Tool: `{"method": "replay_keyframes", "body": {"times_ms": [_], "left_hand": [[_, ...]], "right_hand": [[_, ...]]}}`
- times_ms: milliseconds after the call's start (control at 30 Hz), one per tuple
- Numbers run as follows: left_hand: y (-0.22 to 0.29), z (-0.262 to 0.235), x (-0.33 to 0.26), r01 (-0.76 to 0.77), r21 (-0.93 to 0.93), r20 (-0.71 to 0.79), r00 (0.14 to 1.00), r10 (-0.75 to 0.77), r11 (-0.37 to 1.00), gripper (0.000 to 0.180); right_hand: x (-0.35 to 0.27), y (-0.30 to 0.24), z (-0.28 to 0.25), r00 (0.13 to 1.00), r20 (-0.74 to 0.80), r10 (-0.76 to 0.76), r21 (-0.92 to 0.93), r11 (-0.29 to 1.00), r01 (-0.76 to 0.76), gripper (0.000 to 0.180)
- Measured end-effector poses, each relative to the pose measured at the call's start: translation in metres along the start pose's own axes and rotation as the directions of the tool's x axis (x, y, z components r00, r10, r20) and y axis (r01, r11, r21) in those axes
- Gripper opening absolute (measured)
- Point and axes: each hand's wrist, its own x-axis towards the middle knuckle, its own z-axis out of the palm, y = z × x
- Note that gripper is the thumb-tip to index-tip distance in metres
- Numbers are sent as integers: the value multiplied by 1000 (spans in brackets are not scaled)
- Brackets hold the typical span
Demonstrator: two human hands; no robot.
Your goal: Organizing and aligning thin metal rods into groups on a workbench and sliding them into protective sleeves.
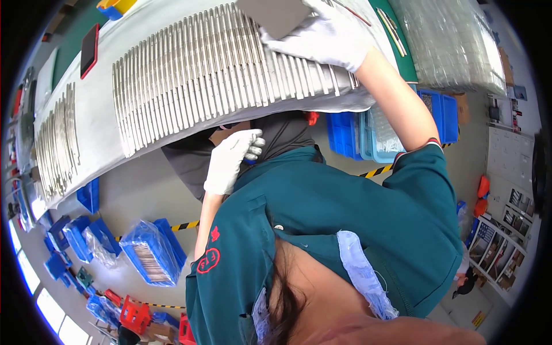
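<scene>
Many slim metal rods [190,69] lie side by side in a long row on the white-covered table [95,109]. My right hand [325,40], in a white glove, reaches over the right part of the row. It grips a flat dark grey pad [275,16], held over the rods' far ends; the pad's upper edge is cut off by the picture. My left hand [230,161], also gloved in white, is off the table near my lap. Its fingers are curled in, and whatever may be inside them is hidden.
A second group of rods [60,141] lies at the table's left, near a red-edged phone [89,50]. Clear plastic-wrapped goods [443,43] stand at the far right. Blue bins [345,135] sit below the table's right end. A wrapped blue crate [150,256] stands on the floor.
</scene>
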Motion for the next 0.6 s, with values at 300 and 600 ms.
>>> {"method": "replay_keyframes", "body": {"times_ms": [300, 600], "left_hand": [[-2, -20, -3, -62, -18, -102, 993, 60, 998, 28], [0, -2, -6, -8, -130, -23, 1000, 5, 991, 29]], "right_hand": [[-17, -9, 1, 994, 106, 9, 338, 940, -45, 49], [58, 45, 40, 988, 62, 143, 137, 979, -151, 51]]}}
